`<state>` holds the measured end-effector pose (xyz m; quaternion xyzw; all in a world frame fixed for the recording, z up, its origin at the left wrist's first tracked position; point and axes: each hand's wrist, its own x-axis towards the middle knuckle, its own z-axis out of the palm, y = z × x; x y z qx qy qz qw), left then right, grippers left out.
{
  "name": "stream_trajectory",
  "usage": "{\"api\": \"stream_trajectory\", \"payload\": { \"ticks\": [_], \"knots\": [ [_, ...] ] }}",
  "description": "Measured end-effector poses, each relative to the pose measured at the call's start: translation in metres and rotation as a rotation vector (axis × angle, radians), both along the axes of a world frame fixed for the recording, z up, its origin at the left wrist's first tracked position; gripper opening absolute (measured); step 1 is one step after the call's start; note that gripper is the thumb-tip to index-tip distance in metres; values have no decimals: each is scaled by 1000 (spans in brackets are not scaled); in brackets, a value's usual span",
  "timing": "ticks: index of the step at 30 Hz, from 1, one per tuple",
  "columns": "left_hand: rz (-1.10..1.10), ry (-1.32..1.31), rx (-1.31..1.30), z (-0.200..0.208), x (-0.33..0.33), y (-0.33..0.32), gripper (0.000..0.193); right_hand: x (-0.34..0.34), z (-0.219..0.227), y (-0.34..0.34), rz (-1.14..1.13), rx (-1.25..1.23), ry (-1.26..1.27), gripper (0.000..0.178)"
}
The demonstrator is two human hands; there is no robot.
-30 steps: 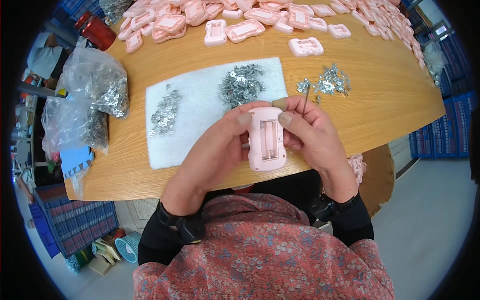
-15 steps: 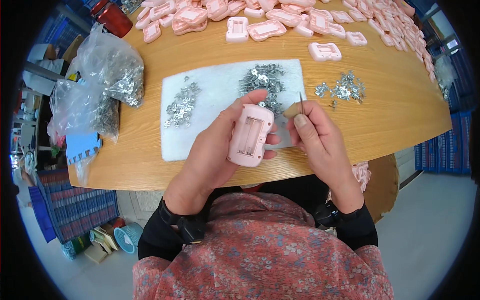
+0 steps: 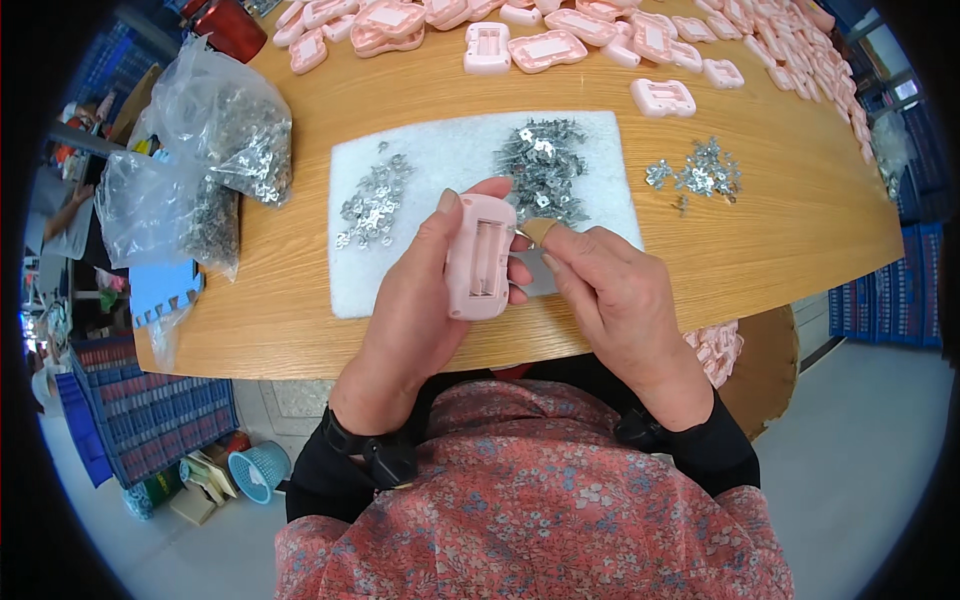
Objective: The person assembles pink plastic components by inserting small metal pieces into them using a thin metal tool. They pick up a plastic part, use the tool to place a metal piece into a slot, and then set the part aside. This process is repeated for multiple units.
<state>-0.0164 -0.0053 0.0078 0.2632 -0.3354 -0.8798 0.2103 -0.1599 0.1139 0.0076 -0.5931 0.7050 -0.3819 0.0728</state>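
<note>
My left hand (image 3: 405,290) is closed round a pale pink plastic battery casing (image 3: 488,260), tilted slightly, its open two-slot battery compartment facing up. Metal contacts show at the compartment's lower end. My right hand (image 3: 625,290) is closed in a pinch at the casing's right edge, with a tan covering (image 3: 538,231) on a fingertip. The thin metal tool in that pinch is mostly hidden by the fingers. Beyond the hands, a white padded mat (image 3: 440,150) carries a dense heap of metal contact pieces (image 3: 545,165) and a looser pile of small silver plates (image 3: 377,203).
More metal pieces (image 3: 708,170) lie on the wooden table (image 3: 790,240) right of the mat. Many pink casings (image 3: 548,50) cover the far side. Clear bags of metal parts (image 3: 245,145), a blue foam piece (image 3: 165,290) and a red canister (image 3: 228,28) stand left.
My right hand has moved left and turned over, bringing the thin metal tool from beside the casing to its right edge. The casing has shifted slightly left and stands more upright in view.
</note>
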Motion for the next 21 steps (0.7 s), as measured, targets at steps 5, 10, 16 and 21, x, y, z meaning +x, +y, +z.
{"api": "stream_trajectory", "payload": {
  "ticks": [5, 10, 16, 21],
  "knots": [
    [14, -44, -16, -3, 7, 1, 58, 7, -3, -7, 42, -23, 19, 33],
    [-20, -75, -70, -8, 12, 1, 57, 10, -2, -10, 68, 55, 67, 31],
    [-17, -103, -95, -8, 9, 2, 58, 9, -7, -12, 65, 49, 16, 27],
    [-22, -83, -117, -14, 10, 2, 60, 10, -5, -14, 76, 61, -58, 25]
  ]
}}
